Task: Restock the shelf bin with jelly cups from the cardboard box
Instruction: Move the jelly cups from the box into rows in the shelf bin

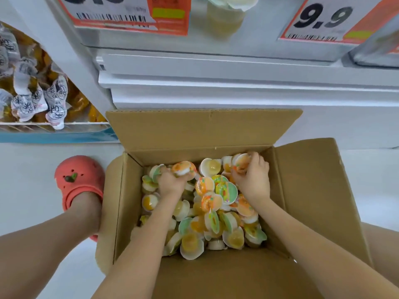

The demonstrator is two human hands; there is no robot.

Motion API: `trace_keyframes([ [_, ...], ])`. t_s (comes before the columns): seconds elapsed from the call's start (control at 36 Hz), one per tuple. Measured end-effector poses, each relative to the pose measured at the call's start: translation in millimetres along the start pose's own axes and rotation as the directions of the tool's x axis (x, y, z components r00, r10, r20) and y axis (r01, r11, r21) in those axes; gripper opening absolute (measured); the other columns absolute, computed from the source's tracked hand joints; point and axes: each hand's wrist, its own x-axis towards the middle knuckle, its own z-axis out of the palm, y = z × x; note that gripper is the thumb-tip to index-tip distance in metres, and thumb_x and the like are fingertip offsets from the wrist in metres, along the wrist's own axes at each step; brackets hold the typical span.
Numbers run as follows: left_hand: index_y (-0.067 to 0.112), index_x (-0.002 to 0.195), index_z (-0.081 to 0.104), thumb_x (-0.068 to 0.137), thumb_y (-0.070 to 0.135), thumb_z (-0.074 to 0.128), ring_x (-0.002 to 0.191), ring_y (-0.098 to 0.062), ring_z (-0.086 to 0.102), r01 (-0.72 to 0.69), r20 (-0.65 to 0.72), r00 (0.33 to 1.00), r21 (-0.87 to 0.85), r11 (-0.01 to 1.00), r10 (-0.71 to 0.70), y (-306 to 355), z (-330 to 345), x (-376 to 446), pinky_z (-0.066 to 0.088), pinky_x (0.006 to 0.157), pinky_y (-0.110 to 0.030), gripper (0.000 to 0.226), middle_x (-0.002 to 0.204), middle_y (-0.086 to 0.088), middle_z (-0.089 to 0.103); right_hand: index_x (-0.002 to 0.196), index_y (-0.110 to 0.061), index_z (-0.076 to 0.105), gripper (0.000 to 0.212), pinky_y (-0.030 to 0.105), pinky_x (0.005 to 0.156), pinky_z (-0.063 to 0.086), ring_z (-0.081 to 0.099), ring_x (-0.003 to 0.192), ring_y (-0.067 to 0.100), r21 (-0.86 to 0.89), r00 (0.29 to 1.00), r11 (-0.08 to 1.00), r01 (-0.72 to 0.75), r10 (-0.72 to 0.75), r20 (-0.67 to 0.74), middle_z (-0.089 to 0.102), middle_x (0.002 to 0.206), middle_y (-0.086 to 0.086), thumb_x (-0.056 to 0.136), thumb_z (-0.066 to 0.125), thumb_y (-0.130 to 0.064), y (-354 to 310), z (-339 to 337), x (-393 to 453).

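An open cardboard box (306, 190) stands on the floor below me, filled with several small jelly cups (216, 212) with orange, yellow and green lids. Both my hands are down inside it. My left hand (170, 184) grips a cluster of cups at the box's far left, an orange-lidded one (184, 168) showing above the fingers. At the far right corner, my right hand (253, 180) curls round more jelly cups (241, 162). The shelf bin (259, 46) is above, its inside hidden.
White shelf ledges (237, 83) jut out just above the box, with price tags (323, 20) on the bin fronts. A wire bin (54, 125) of wrapped snacks sits at the left. My foot in a red clog (79, 180) stands left of the box.
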Motion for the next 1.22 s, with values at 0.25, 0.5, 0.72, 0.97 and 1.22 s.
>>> trace_keyframes([
  [0.25, 0.001, 0.129, 0.045, 0.069, 0.036, 0.08, 0.108, -0.033, 0.053, -0.062, -0.148, 0.987, -0.022, 0.998, 0.058, -8.9, 18.1, 5.3, 0.046, 0.082, -0.036, 0.077, 0.121, -0.021, 0.054, 0.137, -0.016, 0.044, 0.066, 0.04, 0.09, 0.048, 0.044, 0.123, 0.022, 0.114, 0.999, 0.992, 0.045, -0.046, 0.011, 0.043, 0.136, 0.003, 0.079, 0.072, -0.031, 1.2, -2.4, -17.0],
  [0.5, 0.007, 0.106, 0.058, 0.069, 0.032, 0.08, 0.096, -0.03, 0.061, -0.192, -0.284, 0.941, -0.003, 0.981, 0.183, -13.9, 30.1, -2.3, 0.05, 0.074, -0.035, 0.05, 0.099, -0.013, 0.066, 0.141, -0.019, 0.04, 0.067, 0.018, 0.086, 0.037, 0.043, 0.125, 0.012, 0.217, 0.99, 0.972, 0.092, -0.112, 0.084, 0.039, 0.14, -0.002, 0.081, 0.07, -0.024, -3.4, -13.3, -32.5],
  [0.72, 0.006, 0.108, 0.049, 0.069, 0.008, 0.077, 0.097, -0.029, 0.056, -0.373, -0.244, 0.894, 0.061, 0.926, 0.377, -15.7, 27.9, -5.7, 0.047, 0.076, -0.037, 0.048, 0.101, -0.01, 0.059, 0.137, -0.018, 0.043, 0.066, -0.001, 0.081, 0.033, 0.041, 0.109, 0.0, 0.289, 0.986, 0.952, 0.104, -0.136, 0.093, 0.043, 0.129, -0.002, 0.078, 0.072, -0.019, -3.7, -13.9, -34.4],
  [0.97, 0.009, 0.112, 0.043, 0.064, 0.01, 0.081, 0.091, -0.017, 0.048, -0.47, -0.155, 0.871, 0.009, 0.882, 0.466, 14.2, -22.2, -32.0, 0.036, 0.072, -0.024, 0.061, 0.107, -0.005, 0.05, 0.141, -0.025, 0.029, 0.081, 0.033, 0.092, 0.047, 0.049, 0.114, 0.015, 0.42, 0.975, 0.904, 0.075, -0.154, 0.159, 0.043, 0.121, -0.01, 0.073, 0.072, -0.014, -23.9, -43.3, -27.8],
  [1.22, 0.023, 0.108, 0.054, 0.061, 0.0, 0.081, 0.108, -0.017, 0.055, -0.52, 0.209, 0.824, -0.09, 0.849, 0.527, 97.7, -116.1, -113.3, 0.048, 0.086, -0.028, 0.059, 0.112, -0.001, 0.058, 0.124, -0.022, 0.041, 0.06, 0.009, 0.058, 0.049, 0.059, 0.085, 0.004, 0.517, 0.868, 0.852, 0.081, -0.315, 0.383, 0.055, 0.113, -0.007, 0.076, 0.077, -0.017, -89.8, -136.5, -18.3],
])
